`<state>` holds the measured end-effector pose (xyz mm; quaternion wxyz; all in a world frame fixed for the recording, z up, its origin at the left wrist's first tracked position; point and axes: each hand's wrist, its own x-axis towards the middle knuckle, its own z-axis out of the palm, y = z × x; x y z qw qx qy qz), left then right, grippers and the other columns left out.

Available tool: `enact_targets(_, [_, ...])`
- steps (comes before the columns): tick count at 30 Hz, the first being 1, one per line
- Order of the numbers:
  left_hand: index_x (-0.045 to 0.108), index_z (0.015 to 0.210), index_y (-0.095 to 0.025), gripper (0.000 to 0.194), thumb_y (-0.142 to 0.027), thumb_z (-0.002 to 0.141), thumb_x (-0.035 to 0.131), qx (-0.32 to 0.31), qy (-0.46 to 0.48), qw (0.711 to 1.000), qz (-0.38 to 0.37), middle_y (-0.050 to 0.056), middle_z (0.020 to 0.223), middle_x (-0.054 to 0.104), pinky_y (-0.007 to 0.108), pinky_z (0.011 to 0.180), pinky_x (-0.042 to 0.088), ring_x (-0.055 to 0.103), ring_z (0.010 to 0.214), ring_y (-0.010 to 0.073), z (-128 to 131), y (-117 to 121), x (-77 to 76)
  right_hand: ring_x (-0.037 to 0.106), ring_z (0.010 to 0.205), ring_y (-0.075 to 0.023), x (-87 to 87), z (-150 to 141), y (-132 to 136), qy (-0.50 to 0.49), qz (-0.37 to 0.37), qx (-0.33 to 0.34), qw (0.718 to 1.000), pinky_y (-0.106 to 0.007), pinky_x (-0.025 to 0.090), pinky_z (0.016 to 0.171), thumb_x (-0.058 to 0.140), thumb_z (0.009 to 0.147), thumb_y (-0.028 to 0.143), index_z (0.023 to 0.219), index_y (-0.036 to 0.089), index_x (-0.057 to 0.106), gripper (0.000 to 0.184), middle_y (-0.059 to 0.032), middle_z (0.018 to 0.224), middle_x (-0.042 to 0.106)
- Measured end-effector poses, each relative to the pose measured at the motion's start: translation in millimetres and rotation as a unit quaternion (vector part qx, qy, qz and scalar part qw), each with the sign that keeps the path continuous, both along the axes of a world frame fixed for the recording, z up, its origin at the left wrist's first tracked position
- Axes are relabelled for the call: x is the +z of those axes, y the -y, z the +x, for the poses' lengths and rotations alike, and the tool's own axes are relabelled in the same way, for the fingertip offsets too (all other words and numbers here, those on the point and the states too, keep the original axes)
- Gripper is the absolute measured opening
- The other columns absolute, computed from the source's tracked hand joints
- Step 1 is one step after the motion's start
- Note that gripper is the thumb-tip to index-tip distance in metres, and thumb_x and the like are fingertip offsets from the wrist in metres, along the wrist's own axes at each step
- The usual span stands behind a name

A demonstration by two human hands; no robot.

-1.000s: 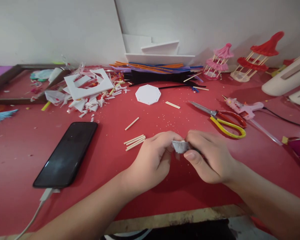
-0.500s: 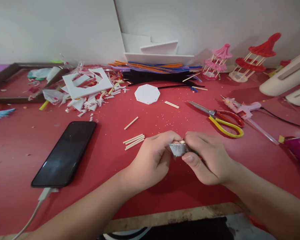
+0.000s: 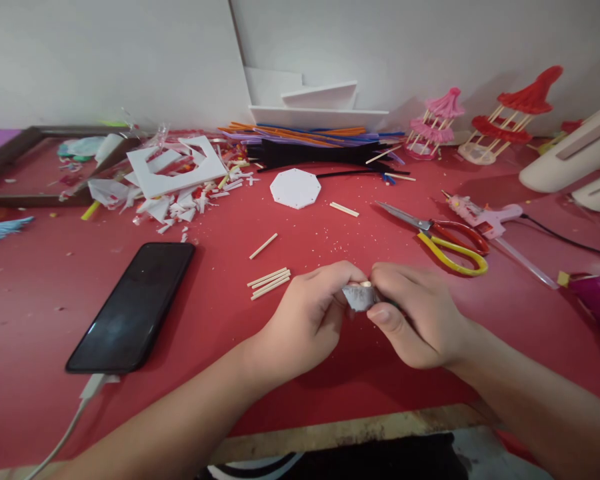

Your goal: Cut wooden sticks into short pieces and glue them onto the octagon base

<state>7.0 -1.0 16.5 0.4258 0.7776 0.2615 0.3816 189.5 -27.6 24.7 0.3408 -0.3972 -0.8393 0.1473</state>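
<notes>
Both my hands meet over the red table [image 3: 40, 280], pinching a small grey-white foam piece [image 3: 359, 297] between them. My left hand [image 3: 305, 320] grips its left side with curled fingers. My right hand [image 3: 420, 313] holds its right side, thumb pressed against it. A short wooden stick end [image 3: 365, 285] shows at the top of the piece, between the fingertips. Just left of my left hand lie a few short wooden sticks [image 3: 269, 282] side by side.
A black phone [image 3: 133, 305] on a charging cable lies at left. Scissors [image 3: 440, 237] and a glue gun [image 3: 485, 215] are at right. A white octagon [image 3: 295, 188], foam scraps [image 3: 173, 177], coloured pipe cleaners [image 3: 310, 143] and two small tiered models [image 3: 517, 113] stand farther back.
The foam piece has turned slightly between my fingers, and the stick end now shows at its top. My hands stay in the same spot.
</notes>
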Motion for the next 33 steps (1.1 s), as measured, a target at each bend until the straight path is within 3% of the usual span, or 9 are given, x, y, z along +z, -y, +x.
enact_targets(8, [0.051,0.081,-0.018,0.032,0.009,0.071,0.038,0.019,-0.006,1.0,0.001,-0.004,0.067,0.054,0.02,0.061,0.042,0.051,0.062,0.0092,0,2,-0.8,0.032,0.053,-0.0092,-1.6,-2,-1,0.005,0.003,-0.019,1.0,-0.024,0.025,0.05,0.042,0.096,0.036,0.07,0.021,0.033,0.031,0.0045,0.061,0.037])
enact_targets(12, [0.052,0.079,-0.018,0.029,0.007,0.08,0.038,-0.041,0.018,0.998,0.037,-0.003,0.069,0.055,0.018,0.056,0.039,0.049,0.06,0.0077,0,7,8.0,0.033,0.048,-0.0091,-0.7,14,-12,0.021,0.007,-0.118,0.993,-0.025,0.023,0.048,0.042,0.097,0.036,0.067,0.021,0.036,0.034,0.0052,0.055,0.036])
enact_targets(14, [0.051,0.077,-0.018,0.026,0.004,0.086,0.039,-0.022,0.013,0.999,0.037,-0.004,0.067,0.052,0.018,0.054,0.037,0.046,0.056,0.0063,-2,7,11.1,0.03,0.047,-0.0089,0.9,19,-15,-0.002,0.018,-0.164,0.986,-0.026,0.023,0.049,0.041,0.098,0.033,0.065,0.021,0.033,0.036,0.0061,0.053,0.029])
enact_targets(18, [0.049,0.078,-0.017,0.023,-0.012,0.098,0.038,0.065,-0.016,0.998,-0.02,-0.005,0.064,0.046,0.018,0.053,0.037,0.041,0.055,0.0066,-5,-2,7.6,0.032,0.051,-0.0089,1.3,13,-9,-0.023,0.027,-0.089,0.995,-0.025,0.025,0.05,0.042,0.096,0.031,0.07,0.021,0.038,0.028,0.0053,0.058,0.034])
enact_targets(26, [0.047,0.1,-0.018,0.008,-0.014,0.098,0.041,0.024,-0.007,0.999,-0.042,-0.004,0.076,0.051,0.019,0.059,0.039,0.044,0.063,0.0078,-1,1,1.3,0.032,0.055,-0.009,-5.0,2,-4,0.013,0.021,-0.047,0.999,-0.024,0.025,0.051,0.041,0.097,0.036,0.073,0.021,0.034,0.03,0.0048,0.062,0.035])
enact_targets(33, [0.044,0.091,-0.02,0.022,0.002,0.088,0.042,0.005,0.011,0.999,-0.036,-0.006,0.072,0.047,0.018,0.055,0.035,0.04,0.059,0.0071,-1,2,-1.5,0.032,0.056,-0.0096,-3.8,0,-1,0.019,0.012,-0.032,0.999,-0.024,0.024,0.051,0.039,0.097,0.036,0.073,0.021,0.031,0.03,0.0044,0.064,0.034])
